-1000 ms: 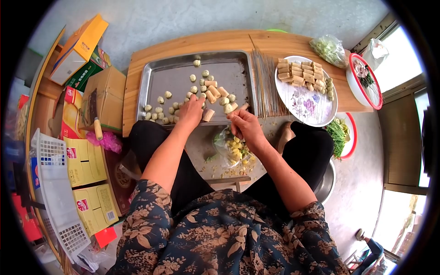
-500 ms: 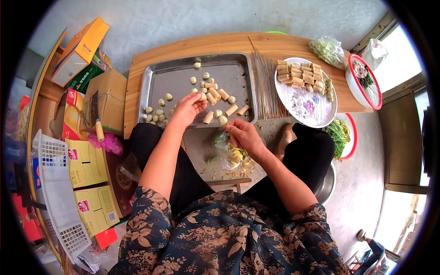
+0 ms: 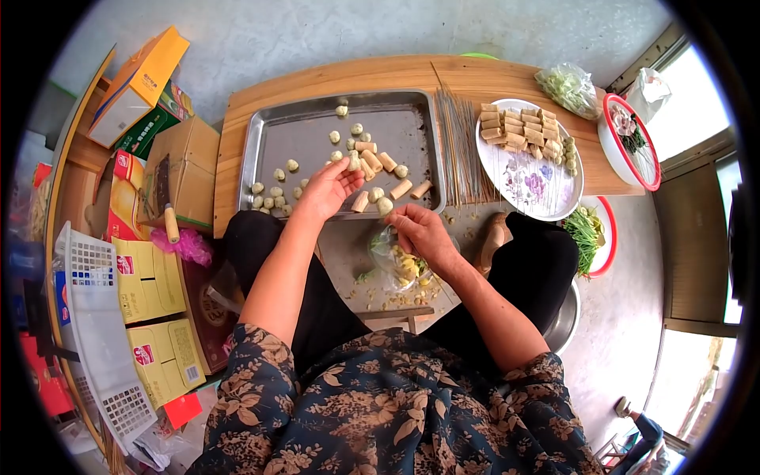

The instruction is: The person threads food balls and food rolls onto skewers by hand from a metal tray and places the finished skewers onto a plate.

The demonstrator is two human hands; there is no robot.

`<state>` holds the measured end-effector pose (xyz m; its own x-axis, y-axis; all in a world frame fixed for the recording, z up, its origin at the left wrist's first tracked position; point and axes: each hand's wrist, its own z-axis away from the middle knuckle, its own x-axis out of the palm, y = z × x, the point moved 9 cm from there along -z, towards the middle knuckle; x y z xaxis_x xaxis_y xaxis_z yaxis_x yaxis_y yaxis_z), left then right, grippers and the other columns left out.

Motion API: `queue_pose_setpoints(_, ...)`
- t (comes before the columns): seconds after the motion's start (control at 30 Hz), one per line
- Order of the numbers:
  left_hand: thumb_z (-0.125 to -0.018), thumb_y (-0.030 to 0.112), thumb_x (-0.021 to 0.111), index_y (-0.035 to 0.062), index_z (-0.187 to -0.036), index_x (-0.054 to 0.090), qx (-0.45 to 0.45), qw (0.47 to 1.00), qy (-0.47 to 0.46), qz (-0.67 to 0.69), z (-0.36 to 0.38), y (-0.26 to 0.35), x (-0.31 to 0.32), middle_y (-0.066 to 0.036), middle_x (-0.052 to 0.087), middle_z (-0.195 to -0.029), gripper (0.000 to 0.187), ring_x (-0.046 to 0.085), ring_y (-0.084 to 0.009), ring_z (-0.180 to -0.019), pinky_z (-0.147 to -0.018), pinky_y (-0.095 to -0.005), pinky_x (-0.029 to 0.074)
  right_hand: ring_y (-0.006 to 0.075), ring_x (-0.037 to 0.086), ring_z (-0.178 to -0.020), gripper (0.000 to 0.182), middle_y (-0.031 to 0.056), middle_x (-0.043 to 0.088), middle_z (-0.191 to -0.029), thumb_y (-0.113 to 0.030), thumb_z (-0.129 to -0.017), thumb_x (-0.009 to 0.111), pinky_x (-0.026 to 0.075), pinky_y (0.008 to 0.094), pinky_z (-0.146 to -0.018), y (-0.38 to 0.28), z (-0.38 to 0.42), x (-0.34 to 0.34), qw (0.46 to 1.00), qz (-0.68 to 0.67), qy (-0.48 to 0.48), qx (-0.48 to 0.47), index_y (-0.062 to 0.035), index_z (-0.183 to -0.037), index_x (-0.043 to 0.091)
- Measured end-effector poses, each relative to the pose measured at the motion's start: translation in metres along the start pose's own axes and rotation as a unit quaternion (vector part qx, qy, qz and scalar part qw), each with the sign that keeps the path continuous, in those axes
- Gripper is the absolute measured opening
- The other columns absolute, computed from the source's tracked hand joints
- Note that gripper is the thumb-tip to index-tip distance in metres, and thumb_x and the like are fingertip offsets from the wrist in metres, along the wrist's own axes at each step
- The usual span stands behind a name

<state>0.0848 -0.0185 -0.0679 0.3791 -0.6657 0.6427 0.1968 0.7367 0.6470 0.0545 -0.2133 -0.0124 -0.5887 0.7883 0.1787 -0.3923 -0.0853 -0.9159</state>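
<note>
My left hand (image 3: 331, 188) is over the front of a metal tray (image 3: 317, 99), its thumb and forefinger closed on a pale green ball (image 3: 354, 161), the other fingers loosely curled. At the tray's front edge, my right hand (image 3: 421, 234) is pinched just behind another green ball (image 3: 385, 206); what its fingers grip is too small to make out. Several green balls and tan rolls (image 3: 400, 189) lie in the tray. Thin skewers (image 3: 463, 150) lie to its right, beside an oval plate (image 3: 529, 184) with stacked rolls and green balls.
Below my right hand is a plastic bag (image 3: 396, 265) with yellowish pieces. A bagged vegetable (image 3: 568, 89) and red-rimmed bowl (image 3: 627, 150) stand at the table's right end. Boxes (image 3: 186, 170) and a white basket (image 3: 107, 332) are at left. Part of another person (image 3: 651, 435) shows at lower right.
My left hand has shifted very slightly, and the ball at its fingertips now appears a little higher. My right hand has hardly moved.
</note>
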Motion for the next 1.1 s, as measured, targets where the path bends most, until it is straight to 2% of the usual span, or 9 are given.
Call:
queue_pose_setpoints(0.2, -0.089, 0.018, 0.063, 0.0042, -0.095, 0.059, -0.005, 1.0, -0.008, 0.0, 0.001, -0.002, 0.003, -0.01, 0.063, -0.093, 0.016, 0.062, -0.0211, -0.086, -0.078, -0.0329, 0.053, 0.0035, 0.038, -0.042, 0.014, -0.0035, 0.047, -0.052, -0.017, -0.094, 0.054, 0.026, 0.0209, -0.04, 0.001, -0.002, -0.001, 1.0, -0.006, 0.006, -0.006, -0.0042, -0.089, 0.058)
queue_pose_setpoints(0.73, -0.089, 0.015, 0.063, 0.0023, -0.097, 0.059, 0.003, 0.999, -0.032, -0.001, 0.009, -0.001, 0.017, -0.01, 0.064, -0.094, 0.016, 0.063, -0.02, -0.086, -0.078, -0.0318, 0.054, 0.0036, 0.037, -0.041, 0.014, -0.0031, 0.047, -0.051, -0.018, -0.095, 0.053, 0.025, 0.0209, -0.039, -0.001, -0.001, 0.001, 1.0, -0.007, 0.009, 0.001, -0.0051, -0.09, 0.057)
queue_pose_setpoints(1.1, -0.088, 0.019, 0.064, 0.0064, -0.101, 0.061, -0.032, 0.997, -0.067, -0.023, 0.019, -0.016, 0.034, -0.006, 0.065, -0.095, 0.019, 0.064, -0.0179, -0.087, -0.079, -0.0334, 0.054, 0.0047, 0.037, -0.042, 0.017, -0.0016, 0.048, -0.052, -0.02, -0.096, 0.052, 0.026, 0.02, -0.041, -0.006, -0.008, 0.003, 1.0, -0.008, 0.022, -0.017, -0.0044, -0.093, 0.058)
